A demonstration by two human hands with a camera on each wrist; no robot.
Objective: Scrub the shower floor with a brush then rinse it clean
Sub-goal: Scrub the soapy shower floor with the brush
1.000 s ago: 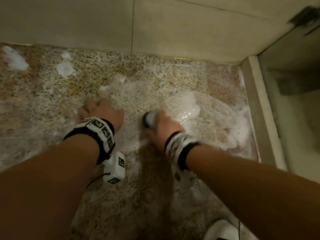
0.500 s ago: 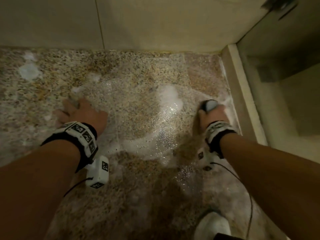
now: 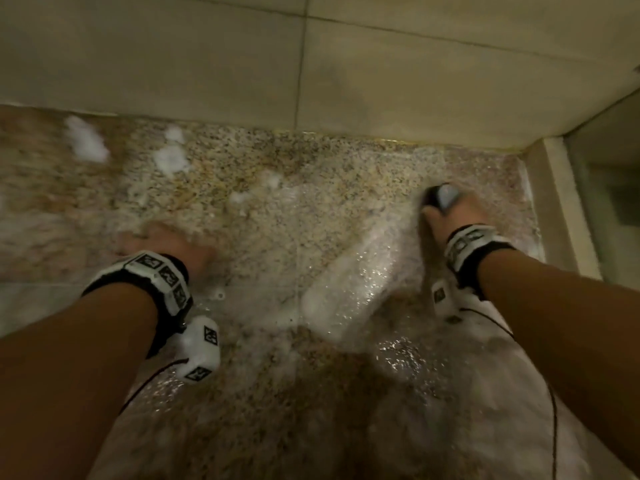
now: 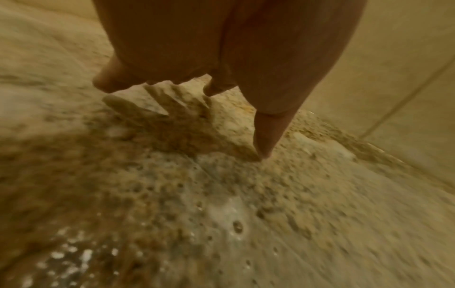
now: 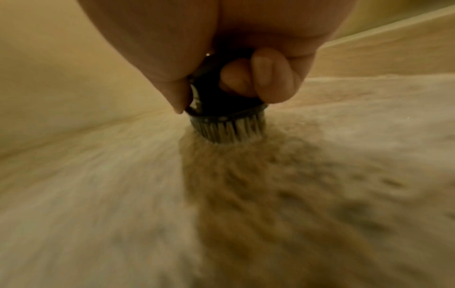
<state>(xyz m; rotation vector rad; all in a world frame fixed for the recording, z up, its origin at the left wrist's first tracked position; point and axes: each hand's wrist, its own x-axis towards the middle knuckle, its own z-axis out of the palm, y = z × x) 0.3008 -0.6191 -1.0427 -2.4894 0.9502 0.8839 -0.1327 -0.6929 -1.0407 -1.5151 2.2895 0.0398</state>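
Gripping the brush, the right hand is curling its fingers round the dark body and pressing the bristles upright onto the shower floor, near the right-hand curb. The left hand is resting on the wet floor well apart from it, fingers spread and straight, tips touching the speckled stone. Foam is lying between the two hands.

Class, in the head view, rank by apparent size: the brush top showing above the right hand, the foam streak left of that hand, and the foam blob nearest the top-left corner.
1. foam streak
2. foam blob
3. brush top, mostly hidden inside the right hand
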